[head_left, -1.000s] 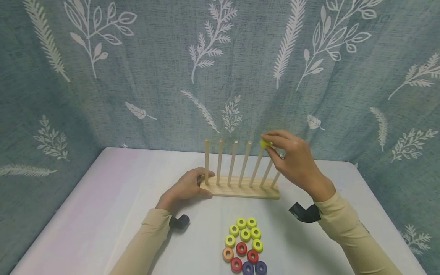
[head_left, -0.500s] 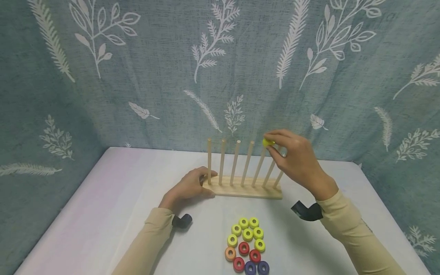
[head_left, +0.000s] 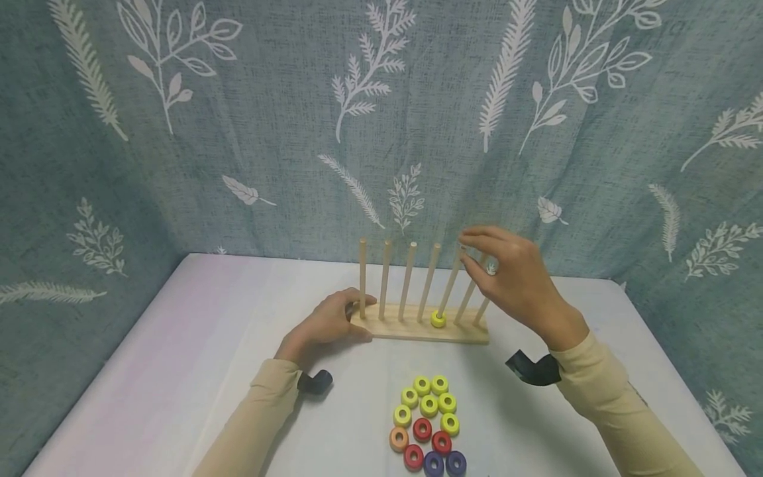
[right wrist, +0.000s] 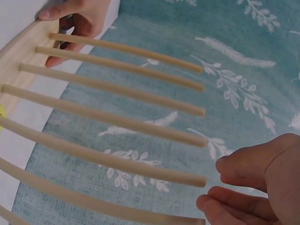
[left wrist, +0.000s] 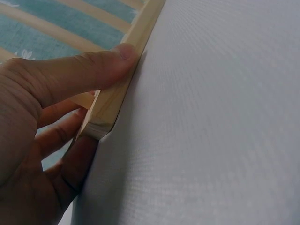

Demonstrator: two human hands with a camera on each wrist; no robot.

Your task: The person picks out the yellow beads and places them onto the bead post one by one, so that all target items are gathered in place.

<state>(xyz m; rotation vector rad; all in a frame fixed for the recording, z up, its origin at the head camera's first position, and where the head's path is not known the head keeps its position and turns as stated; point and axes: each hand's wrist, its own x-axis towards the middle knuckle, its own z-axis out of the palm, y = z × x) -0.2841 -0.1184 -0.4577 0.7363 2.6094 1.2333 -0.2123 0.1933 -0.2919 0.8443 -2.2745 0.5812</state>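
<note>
My left hand (head_left: 326,320) grips the left end of a wooden peg rack (head_left: 393,329), thumb on the front edge and fingers behind; the left wrist view shows the thumb (left wrist: 105,65) pressed on the base. A row of upright dowels stands on this rack. One yellow ring (head_left: 438,319) sits at the foot of the fifth dowel from the left. Beside that dowel's top is my right hand (head_left: 511,271), its thumb and fingertips apart with nothing between them. In the right wrist view, the dowel tip (right wrist: 199,181) points toward the gap between thumb (right wrist: 239,164) and fingers.
In front of the rack, several loose yellow rings (head_left: 428,405) lie on the white table (head_left: 286,424). Closer to me are red rings (head_left: 422,429), an orange ring (head_left: 399,439) and two purple rings (head_left: 456,463). A patterned teal curtain (head_left: 286,146) encloses the back and sides.
The yellow ring has left my right fingertips and dropped down the fifth dowel to the base. My right hand has parted its fingers at the top. The left hand keeps its grip.
</note>
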